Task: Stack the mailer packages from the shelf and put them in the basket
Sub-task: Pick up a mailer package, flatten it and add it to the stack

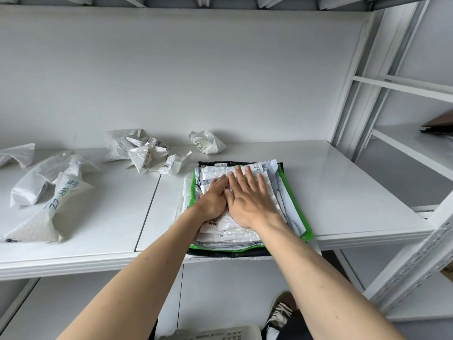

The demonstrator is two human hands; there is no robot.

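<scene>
A flat stack of mailer packages (282, 192), white and grey on green and black ones, lies at the front edge of the white shelf (355, 192). My left hand (212, 198) and my right hand (248, 196) press flat on top of the stack, side by side, fingers straight. Loose crumpled white mailers lie behind and to the left: one (207, 142) at the back, a bunch (147, 154) left of it, and larger ones (46, 192) at the far left. The grey basket's rim (220, 333) shows at the bottom edge, below the shelf.
A shelf upright (416, 253) with holes runs down the right side. Another shelf unit at the right holds a dark flat item (438, 126). A shoe (282, 311) stands on the floor beside the basket. A lower shelf sits beneath the working one.
</scene>
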